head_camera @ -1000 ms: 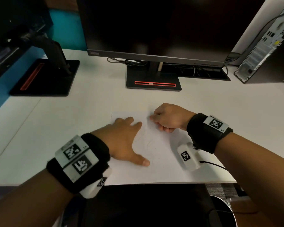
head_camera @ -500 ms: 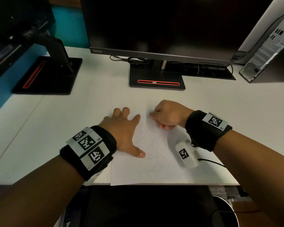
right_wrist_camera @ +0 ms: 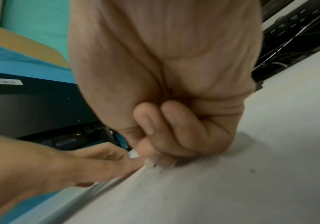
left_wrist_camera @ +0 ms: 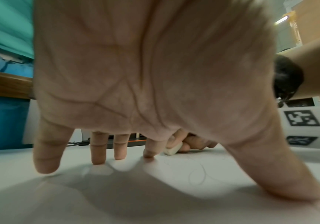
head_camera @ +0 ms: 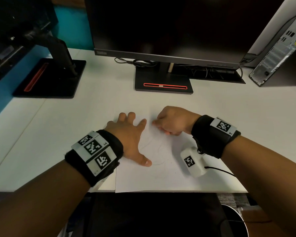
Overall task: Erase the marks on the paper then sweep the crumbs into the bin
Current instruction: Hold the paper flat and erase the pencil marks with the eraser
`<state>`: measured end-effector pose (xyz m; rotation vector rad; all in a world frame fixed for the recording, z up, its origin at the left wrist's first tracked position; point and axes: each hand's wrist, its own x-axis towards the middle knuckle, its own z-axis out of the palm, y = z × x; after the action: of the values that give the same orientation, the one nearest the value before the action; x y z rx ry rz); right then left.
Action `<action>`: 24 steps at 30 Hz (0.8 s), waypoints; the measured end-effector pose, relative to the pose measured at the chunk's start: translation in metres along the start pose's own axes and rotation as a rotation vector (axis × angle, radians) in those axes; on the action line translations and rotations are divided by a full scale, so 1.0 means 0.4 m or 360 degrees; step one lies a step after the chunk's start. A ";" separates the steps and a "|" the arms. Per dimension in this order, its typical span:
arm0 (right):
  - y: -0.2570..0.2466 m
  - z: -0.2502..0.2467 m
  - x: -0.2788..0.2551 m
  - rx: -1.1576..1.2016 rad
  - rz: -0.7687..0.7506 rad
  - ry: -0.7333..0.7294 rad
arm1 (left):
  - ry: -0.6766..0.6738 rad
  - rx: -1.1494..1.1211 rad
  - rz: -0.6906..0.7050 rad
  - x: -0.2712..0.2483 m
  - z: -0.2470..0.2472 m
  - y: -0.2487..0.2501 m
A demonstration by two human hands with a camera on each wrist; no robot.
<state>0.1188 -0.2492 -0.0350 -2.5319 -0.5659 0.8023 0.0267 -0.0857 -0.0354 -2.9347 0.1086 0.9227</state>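
Observation:
A white sheet of paper (head_camera: 161,178) lies at the desk's near edge, with faint pencil scribbles (head_camera: 154,151) in its middle. My left hand (head_camera: 130,134) presses flat on the sheet's left part, fingers and thumb spread. My right hand (head_camera: 169,122) is curled at the sheet's far part, just right of the left index finger. It pinches a small white eraser (left_wrist_camera: 172,149) against the paper. In the right wrist view only a white corner of the eraser (right_wrist_camera: 134,153) shows under the curled fingers (right_wrist_camera: 155,121). Tiny dark crumbs (right_wrist_camera: 252,170) dot the paper.
A monitor on a black stand (head_camera: 162,82) is behind the paper. A second stand (head_camera: 48,79) is at the far left and a computer tower (head_camera: 280,53) at the far right. A round metal-rimmed container (head_camera: 236,219) sits below the desk's near right edge.
My left hand has slid a little left and away on the paper, uncovering more of the scribbles. The right hand has stayed at the sheet's far part, still pinching the eraser.

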 end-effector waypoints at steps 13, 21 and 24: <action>-0.015 0.016 0.003 -0.0140 -0.0112 -0.0064 | -0.0021 0.0012 -0.0008 -0.002 -0.001 0.004; -0.013 0.014 0.002 -0.0204 -0.0154 -0.0093 | -0.0051 0.0001 -0.0012 -0.004 -0.002 0.003; -0.005 0.005 0.000 -0.0154 -0.0118 -0.0118 | -0.0060 0.0002 -0.0009 -0.005 -0.003 0.003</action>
<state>0.1171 -0.2470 -0.0354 -2.5600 -0.7345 0.8642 0.0258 -0.0870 -0.0332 -2.9134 0.0989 0.9761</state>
